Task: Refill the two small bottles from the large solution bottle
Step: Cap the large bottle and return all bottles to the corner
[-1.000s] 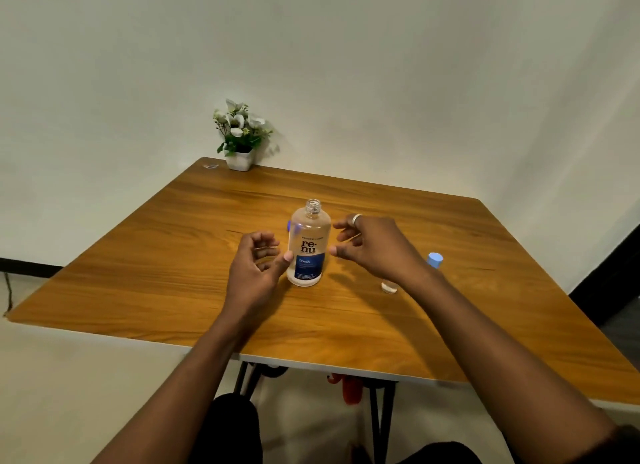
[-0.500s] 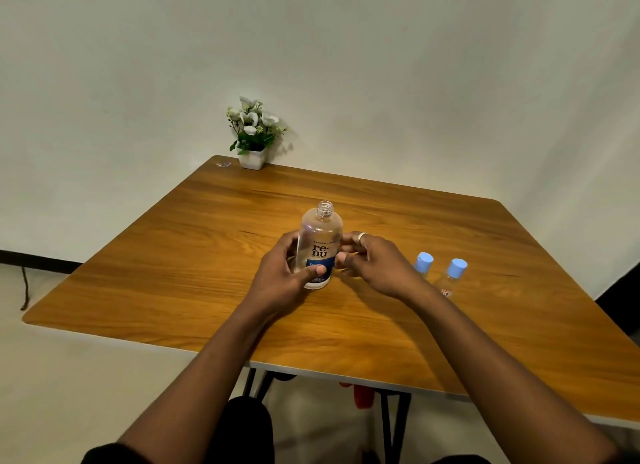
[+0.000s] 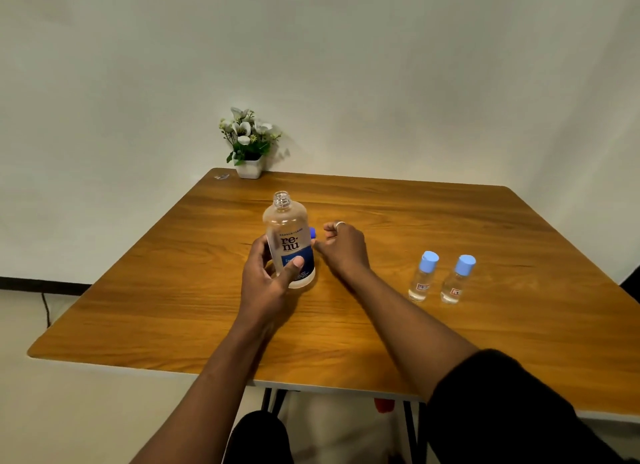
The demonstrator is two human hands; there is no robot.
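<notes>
My left hand [image 3: 273,283] wraps the big clear plastic bottle [image 3: 289,228], open-topped, on the brown wooden table [image 3: 433,217]. It looks light and slippery; I'd hold its middle. My right hand [image 3: 343,249] curls nearby; full or empty, I can't tell.

Soft even light, faint shadows, wide-angle edge bending.

On the worktop [image 3: 173,290] I count one large bottle [image 3: 289,242], two small bottles [image 3: 423,276] [image 3: 457,280] near its right edge, one loose blue cap [image 3: 312,233], one flower pot [image 3: 249,167] at the far left corner, and two hands [image 3: 266,280] [image 3: 343,249].
</notes>
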